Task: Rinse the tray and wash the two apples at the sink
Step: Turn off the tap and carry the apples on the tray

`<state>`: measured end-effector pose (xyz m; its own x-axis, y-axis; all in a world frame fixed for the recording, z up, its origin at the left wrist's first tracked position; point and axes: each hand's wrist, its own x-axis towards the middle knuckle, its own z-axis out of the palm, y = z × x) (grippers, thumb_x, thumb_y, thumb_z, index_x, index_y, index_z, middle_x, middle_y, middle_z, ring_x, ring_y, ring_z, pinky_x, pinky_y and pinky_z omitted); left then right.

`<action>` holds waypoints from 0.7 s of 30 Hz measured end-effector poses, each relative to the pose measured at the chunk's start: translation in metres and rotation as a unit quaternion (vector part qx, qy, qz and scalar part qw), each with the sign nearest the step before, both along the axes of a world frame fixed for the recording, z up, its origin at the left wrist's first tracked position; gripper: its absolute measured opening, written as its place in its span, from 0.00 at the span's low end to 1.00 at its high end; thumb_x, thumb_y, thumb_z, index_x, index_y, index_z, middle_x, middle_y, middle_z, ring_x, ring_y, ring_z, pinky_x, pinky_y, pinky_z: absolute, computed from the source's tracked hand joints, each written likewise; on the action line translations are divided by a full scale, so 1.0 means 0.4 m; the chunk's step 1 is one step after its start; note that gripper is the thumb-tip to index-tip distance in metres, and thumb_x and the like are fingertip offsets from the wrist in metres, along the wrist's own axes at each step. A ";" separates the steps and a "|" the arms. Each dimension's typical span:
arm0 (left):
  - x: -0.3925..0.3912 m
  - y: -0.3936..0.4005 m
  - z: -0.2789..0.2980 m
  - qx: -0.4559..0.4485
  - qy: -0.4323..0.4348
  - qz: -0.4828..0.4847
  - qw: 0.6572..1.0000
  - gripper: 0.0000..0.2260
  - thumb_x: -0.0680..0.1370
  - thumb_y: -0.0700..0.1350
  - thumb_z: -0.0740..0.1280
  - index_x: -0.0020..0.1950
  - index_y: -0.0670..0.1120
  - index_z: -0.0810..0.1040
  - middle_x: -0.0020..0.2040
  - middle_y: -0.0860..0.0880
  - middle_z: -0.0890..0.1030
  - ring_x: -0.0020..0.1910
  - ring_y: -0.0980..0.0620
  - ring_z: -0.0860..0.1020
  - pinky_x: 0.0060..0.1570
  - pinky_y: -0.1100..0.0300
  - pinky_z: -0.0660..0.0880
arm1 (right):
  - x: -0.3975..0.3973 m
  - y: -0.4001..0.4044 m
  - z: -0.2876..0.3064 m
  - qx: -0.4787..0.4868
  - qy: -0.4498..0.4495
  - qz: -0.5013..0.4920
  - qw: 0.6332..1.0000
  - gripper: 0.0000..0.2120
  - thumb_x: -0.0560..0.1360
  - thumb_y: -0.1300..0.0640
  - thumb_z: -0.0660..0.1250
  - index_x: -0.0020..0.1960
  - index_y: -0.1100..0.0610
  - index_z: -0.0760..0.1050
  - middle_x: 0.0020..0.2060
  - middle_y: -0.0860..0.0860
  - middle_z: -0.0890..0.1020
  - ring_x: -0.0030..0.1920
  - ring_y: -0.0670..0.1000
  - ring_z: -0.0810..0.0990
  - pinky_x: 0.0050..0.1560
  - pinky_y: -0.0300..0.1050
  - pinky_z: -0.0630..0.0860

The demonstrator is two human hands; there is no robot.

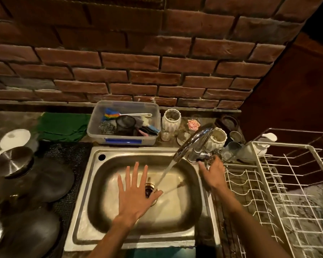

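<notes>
Centre frame: I hold my left hand [135,192], fingers spread flat, palm down, over the sink [93,211], thumb at the running water [166,173], probably testing the flow. My right hand [212,174] rests loosely curled at the tap [193,144], gripping nothing clearly. I see neither tray nor apples.

A rough red-brick wall with dark mortar [131,60] rises behind a mottled stone countertop [11,120] in dim, warm light, with dark reddish-brown wooden panelling [296,94] at right.
</notes>
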<state>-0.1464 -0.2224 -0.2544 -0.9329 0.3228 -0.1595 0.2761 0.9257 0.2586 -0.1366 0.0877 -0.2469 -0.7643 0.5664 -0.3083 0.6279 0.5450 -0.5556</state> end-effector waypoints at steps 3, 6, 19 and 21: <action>-0.006 0.001 -0.020 -0.003 -0.008 -0.004 1.000 0.47 0.68 0.81 0.46 0.78 0.60 0.32 0.81 0.50 0.33 0.80 0.43 0.35 0.77 0.35 0.42 | -0.042 0.028 -0.010 -0.050 0.033 -0.054 0.997 0.30 0.78 0.44 0.66 0.67 0.66 0.67 0.64 0.65 0.76 0.64 0.63 0.75 0.67 0.56 0.72; -0.015 -0.001 -0.034 -0.014 -0.013 0.001 1.000 0.49 0.67 0.82 0.46 0.80 0.57 0.37 0.82 0.49 0.37 0.81 0.42 0.39 0.77 0.34 0.44 | -0.075 0.037 -0.014 -0.174 0.027 -0.129 0.976 0.25 0.80 0.42 0.61 0.66 0.60 0.68 0.59 0.62 0.79 0.53 0.59 0.80 0.58 0.57 0.77; -0.012 0.004 -0.105 -0.008 -0.061 0.011 0.998 0.48 0.66 0.83 0.41 0.74 0.60 0.23 0.79 0.53 0.29 0.80 0.44 0.34 0.77 0.37 0.40 | -0.143 0.052 -0.087 -0.196 0.081 -0.271 0.939 0.23 0.83 0.47 0.56 0.61 0.64 0.77 0.45 0.60 0.81 0.48 0.57 0.80 0.61 0.58 0.76; -0.012 0.006 -0.101 -0.011 -0.069 0.008 0.998 0.48 0.65 0.83 0.40 0.74 0.59 0.24 0.79 0.53 0.27 0.79 0.45 0.32 0.77 0.37 0.38 | -0.143 0.053 -0.090 -0.214 0.085 -0.281 0.932 0.21 0.83 0.47 0.56 0.60 0.63 0.77 0.38 0.55 0.80 0.44 0.55 0.78 0.57 0.56 0.77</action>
